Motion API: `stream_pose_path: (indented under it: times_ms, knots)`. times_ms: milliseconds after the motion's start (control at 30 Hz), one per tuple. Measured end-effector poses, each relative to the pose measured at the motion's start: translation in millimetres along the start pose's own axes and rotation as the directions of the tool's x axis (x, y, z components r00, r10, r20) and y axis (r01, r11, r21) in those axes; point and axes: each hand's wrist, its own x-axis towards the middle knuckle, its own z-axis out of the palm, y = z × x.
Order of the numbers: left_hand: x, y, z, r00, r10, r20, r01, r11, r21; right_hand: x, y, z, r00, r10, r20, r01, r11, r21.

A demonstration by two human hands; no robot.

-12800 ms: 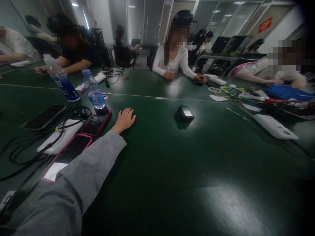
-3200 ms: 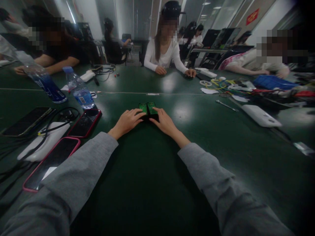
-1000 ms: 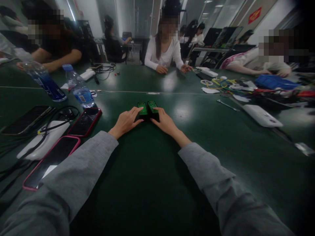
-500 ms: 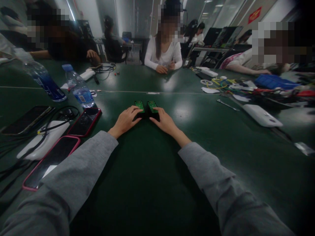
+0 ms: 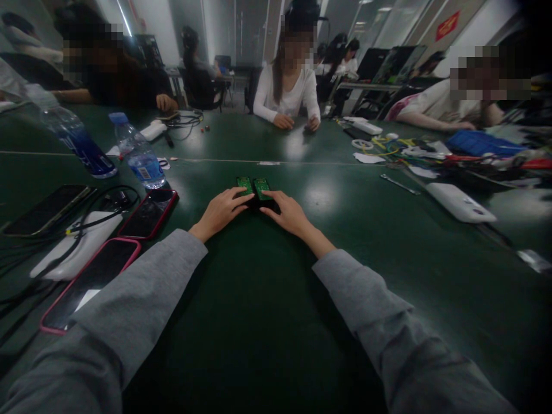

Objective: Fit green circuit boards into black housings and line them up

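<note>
Where fingers [image 5: 275, 194] rest, 2 grn bds [image 5: 260, 183] lie under.

an office, shown by monitors [image 5: 373, 66], chairs [image 5: 198, 95] and glass partitions [image 5: 252, 31].

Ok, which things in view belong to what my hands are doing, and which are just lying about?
Apparently in use:
left green-topped block, held by the left hand
right green-topped block, held by the right hand

Apparently just lying or standing about:
tall bottle; small bottle
dark phone; red-edged phone; pink-edged phone
left white device; right white device
metal tool; blue item; coloured cables
</note>
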Motion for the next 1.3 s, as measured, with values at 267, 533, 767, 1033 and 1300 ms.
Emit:
stream_pose_path:
  times_ms: [267,533,767,1033,1300]
  knots:
    - [-0.3,-2.1,-0.1,0.999,0.03,0.022,-0.029,0.999,-0.024,0.0,1.5,-0.1,1.0,-0.017,0.026,0.017,1.0,0.002]
    - [0.4,2.1,-5.2,0.999,0.022,0.046,-0.02,0.999,-0.03,-0.2,0.9,-1.0,0.999,-0.008,0.035,0.009,1.0,-0.027]
    - [0.7,0.3,-3.0,0.998,0.019,0.054,-0.017,0.999,-0.045,0.9,-1.1,-0.5,0.999,0.016,0.049,-0.015,1.0,-0.01]
    - [1.1,2.2,-2.5,0.999,0.031,0.043,-0.03,0.999,-0.019,1.8,-2.2,-0.1,0.999,0.02,0.037,-0.019,0.999,-0.028]
    - [2.1,5.4,-4.5,0.997,0.006,0.074,-0.003,0.999,-0.049,2.0,-2.8,0.6,0.999,0.03,0.044,-0.029,0.999,-0.036]
